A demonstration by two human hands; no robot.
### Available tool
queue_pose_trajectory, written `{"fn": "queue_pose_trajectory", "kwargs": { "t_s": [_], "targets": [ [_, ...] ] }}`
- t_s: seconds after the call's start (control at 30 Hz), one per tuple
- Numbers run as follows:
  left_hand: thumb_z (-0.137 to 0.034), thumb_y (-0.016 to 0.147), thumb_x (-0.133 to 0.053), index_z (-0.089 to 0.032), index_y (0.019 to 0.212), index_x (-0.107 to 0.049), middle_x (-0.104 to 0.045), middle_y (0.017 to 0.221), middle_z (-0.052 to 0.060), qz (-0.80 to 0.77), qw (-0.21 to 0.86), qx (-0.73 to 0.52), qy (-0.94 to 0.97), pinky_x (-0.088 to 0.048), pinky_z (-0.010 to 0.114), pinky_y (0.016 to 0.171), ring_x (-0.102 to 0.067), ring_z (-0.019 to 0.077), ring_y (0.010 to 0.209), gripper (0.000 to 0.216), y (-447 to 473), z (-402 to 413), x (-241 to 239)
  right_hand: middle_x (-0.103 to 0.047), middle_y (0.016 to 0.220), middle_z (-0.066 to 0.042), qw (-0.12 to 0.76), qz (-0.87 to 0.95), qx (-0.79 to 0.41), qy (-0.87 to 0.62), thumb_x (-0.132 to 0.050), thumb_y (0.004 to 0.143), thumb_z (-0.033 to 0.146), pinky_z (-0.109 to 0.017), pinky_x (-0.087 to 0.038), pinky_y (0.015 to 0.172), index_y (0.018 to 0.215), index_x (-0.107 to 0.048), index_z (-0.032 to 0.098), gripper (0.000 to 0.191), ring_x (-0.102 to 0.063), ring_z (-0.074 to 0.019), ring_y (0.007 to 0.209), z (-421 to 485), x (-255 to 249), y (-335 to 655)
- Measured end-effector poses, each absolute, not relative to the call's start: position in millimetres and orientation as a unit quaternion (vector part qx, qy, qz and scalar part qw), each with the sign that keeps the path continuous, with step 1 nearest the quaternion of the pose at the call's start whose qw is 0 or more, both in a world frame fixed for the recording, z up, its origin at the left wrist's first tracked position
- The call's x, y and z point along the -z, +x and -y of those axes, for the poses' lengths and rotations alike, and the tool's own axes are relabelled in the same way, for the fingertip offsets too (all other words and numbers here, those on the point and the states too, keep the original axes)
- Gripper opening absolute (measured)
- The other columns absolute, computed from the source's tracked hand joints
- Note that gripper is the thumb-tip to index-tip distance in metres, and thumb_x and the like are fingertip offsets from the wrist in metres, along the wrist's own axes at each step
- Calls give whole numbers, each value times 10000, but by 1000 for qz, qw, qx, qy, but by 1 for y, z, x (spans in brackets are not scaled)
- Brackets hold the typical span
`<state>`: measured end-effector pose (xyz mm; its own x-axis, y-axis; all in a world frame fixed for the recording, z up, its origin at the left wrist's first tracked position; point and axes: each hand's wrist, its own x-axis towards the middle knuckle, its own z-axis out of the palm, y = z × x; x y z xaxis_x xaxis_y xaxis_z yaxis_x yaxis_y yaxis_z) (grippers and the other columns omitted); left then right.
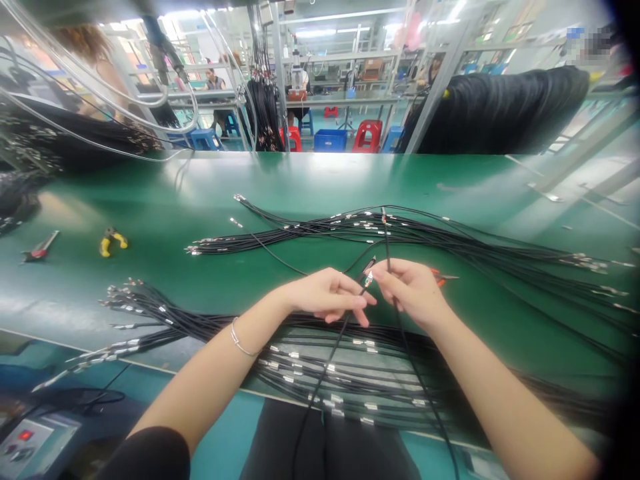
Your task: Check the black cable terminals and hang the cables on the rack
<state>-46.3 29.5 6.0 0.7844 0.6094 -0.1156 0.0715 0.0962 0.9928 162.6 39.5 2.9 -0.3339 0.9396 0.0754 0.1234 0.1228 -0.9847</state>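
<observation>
My left hand [333, 293] has its fingers closed loosely on a thin black cable [327, 363], whose metal-tipped end [369, 279] points up between my hands. My right hand [413, 290] pinches a second black cable [387, 243] that stands upright, its tip [384, 215] above my fingers. The right fingertips are close to the first cable's end; whether they touch it I cannot make out. Under my wrists lies a bundle of black cables [200, 323] with white labels. Another labelled cable bundle [320, 228] stretches across the table beyond my hands.
On the green table [200, 177], orange-handled pliers [443, 277] lie behind my right hand. Yellow-handled cutters [113, 241] and a red-handled tool [43, 248] are at left. A thick roll of black cables [505, 110] hangs beyond. Several people sit in the background.
</observation>
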Motion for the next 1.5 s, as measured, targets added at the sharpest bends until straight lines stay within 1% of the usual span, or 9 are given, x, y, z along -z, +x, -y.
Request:
{"fn": "queue_pose_trajectory", "kwargs": {
  "t_s": [0.17,0.47,0.67,0.8,0.93,1.07,1.23,1.37,1.5],
  "targets": [
    [-462,824,-693,-78,825,-658,-701,714,91,-282,720,-283,568,-267,152,318,-401,20,351,385,-36,-31,5,-456,441,48,423,624,-490,-437,-709,750,581,-182,-264,311,822,-668,147,441,-368,-62,332,-40,0,159],
    [-434,821,-709,-68,891,-679,-713,740,111,-260,751,-262,548,-237,161,321,-388,14,340,374,-43,-34,3,-441,429,52,458,598,-493,-436,-705,753,588,-185,-251,324,809,-667,150,443,-345,-52,325,-38,2,157],
    [-478,802,-715,-82,830,-657,-714,728,109,-250,765,-258,535,-230,167,331,-386,21,348,401,-39,-34,7,-420,441,62,509,537,-523,-424,-753,741,509,-190,-219,337,825,-675,158,370,-325,-48,344,-38,2,154],
    [-474,805,-712,-94,835,-686,-729,796,134,-236,769,-201,559,-228,177,348,-403,32,387,382,-43,-33,3,-406,479,64,558,497,-538,-390,-787,723,432,-205,-220,361,827,-676,168,305,-308,-44,368,-45,-2,161],
    [-464,766,-750,-118,946,-737,-731,952,158,-189,745,-47,638,-331,194,403,-495,76,512,390,-50,-28,-8,-386,512,67,577,476,-543,-380,-784,729,418,-209,-205,376,845,-674,182,285,-275,-38,381,-53,-6,170],
    [-474,771,-743,-133,1180,-666,-718,1018,152,-206,733,-117,638,-447,179,456,-593,114,644,538,-52,-28,-13,-387,489,75,488,516,-598,-372,-770,746,456,-192,-200,364,852,-663,169,324,-281,-33,361,-51,-5,171],
    [-449,858,-655,-101,1227,-608,-708,935,138,-271,712,-282,584,-495,185,425,-618,113,582,510,-66,-42,-13,-526,598,33,356,552,-649,-383,-748,747,524,-180,-324,370,891,-662,152,409,-401,-43,406,-44,-5,165],
    [-439,847,-668,-98,1157,-643,-709,916,129,-295,674,-334,589,-513,190,455,-641,122,607,461,-80,-50,-14,-592,643,-7,328,564,-649,-390,-785,711,493,-175,-370,401,649,-576,144,412,-450,-47,451,-42,-4,164],
    [-379,774,-753,-72,958,-713,-724,841,124,-332,610,-352,628,-487,173,437,-637,118,586,360,-79,-50,-14,-595,618,-9,287,585,-655,-383,-821,672,462,-176,-393,426,665,-616,143,379,-484,-69,494,-38,1,161]
  ]
}}
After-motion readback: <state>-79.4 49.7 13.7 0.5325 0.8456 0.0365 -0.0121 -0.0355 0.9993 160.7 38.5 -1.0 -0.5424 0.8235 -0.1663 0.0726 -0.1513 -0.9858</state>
